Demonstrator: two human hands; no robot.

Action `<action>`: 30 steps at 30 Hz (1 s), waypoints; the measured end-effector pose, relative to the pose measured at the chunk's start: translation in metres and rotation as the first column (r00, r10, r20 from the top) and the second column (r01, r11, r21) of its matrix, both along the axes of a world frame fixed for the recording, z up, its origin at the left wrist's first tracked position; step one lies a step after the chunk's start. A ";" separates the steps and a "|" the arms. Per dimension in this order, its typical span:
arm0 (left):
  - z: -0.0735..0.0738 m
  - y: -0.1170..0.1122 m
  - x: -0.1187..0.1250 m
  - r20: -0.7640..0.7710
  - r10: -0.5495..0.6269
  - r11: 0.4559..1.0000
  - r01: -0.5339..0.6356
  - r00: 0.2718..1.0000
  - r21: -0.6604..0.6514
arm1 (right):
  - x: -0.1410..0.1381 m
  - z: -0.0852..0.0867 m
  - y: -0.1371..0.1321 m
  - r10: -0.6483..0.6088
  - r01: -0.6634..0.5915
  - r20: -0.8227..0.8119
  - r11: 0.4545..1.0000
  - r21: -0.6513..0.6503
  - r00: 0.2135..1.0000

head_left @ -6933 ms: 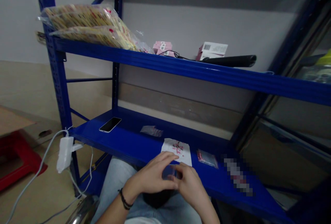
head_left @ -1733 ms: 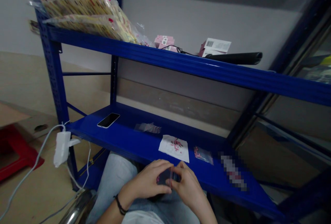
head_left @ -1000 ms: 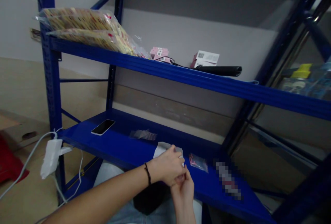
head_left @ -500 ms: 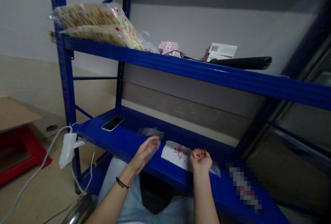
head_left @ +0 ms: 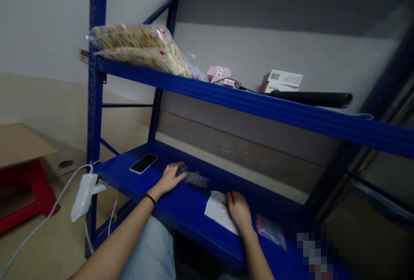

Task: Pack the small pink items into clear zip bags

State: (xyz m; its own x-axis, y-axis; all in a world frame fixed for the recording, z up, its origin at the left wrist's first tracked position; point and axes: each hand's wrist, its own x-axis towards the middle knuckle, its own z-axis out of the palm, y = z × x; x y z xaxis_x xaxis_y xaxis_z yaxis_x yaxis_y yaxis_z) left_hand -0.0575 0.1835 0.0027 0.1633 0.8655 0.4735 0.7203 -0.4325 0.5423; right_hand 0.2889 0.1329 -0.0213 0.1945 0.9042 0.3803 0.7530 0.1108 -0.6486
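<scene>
My left hand [head_left: 172, 178] reaches to the clear plastic bags [head_left: 198, 179] lying on the lower blue shelf, its thumb and fingers closed on the near end of one. Palm down, my right hand [head_left: 239, 211] rests on a white sheet of paper [head_left: 216, 209] with its fingers curled. A few small pink pieces [head_left: 224, 207] show beside those fingers; what lies under the palm is hidden. Just right of that hand, a flat clear bag with pink pieces [head_left: 270, 231] lies on the shelf.
A phone [head_left: 143, 163] lies at the shelf's left end. The upper shelf [head_left: 226, 96] holds filled plastic bags [head_left: 136, 51], pink-and-white boxes [head_left: 281, 80] and a black tube-like object [head_left: 313, 98]. A white power strip [head_left: 84, 196] with cables hangs at left, near a red stool [head_left: 29, 193].
My left hand has moved left and down onto the clear bags. My right hand, earlier palm up with pink pieces, has turned palm down over the paper. The bag at right is now uncovered.
</scene>
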 end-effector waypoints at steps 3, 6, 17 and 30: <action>-0.003 0.011 0.008 -0.101 -0.053 0.998 0.049 0.993 -0.039 | 0.001 -0.010 0.005 0.125 -0.142 0.139 0.983 0.119 0.982; -0.012 0.015 0.012 -0.203 -0.108 0.987 0.080 0.973 -0.141 | 0.002 -0.011 0.005 0.179 -0.183 0.036 0.970 0.163 0.983; -0.029 0.007 0.015 -0.416 -0.147 0.971 0.051 0.897 -0.235 | 0.002 0.001 0.000 0.194 -0.190 -0.012 0.970 0.151 0.981; -0.014 0.000 0.028 -0.391 0.030 0.998 -0.008 0.920 0.057 | 0.011 0.011 -0.005 0.177 -0.130 -0.197 0.964 0.230 0.964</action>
State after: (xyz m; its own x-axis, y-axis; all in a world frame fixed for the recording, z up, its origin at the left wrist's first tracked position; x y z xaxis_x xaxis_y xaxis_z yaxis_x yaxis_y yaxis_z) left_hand -0.0296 0.1835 -0.0116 0.3285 0.8456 0.4208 0.8789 -0.4368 0.1916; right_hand 0.2997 0.1279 -0.0103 0.1580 0.8317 0.5323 0.5626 0.3672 -0.7407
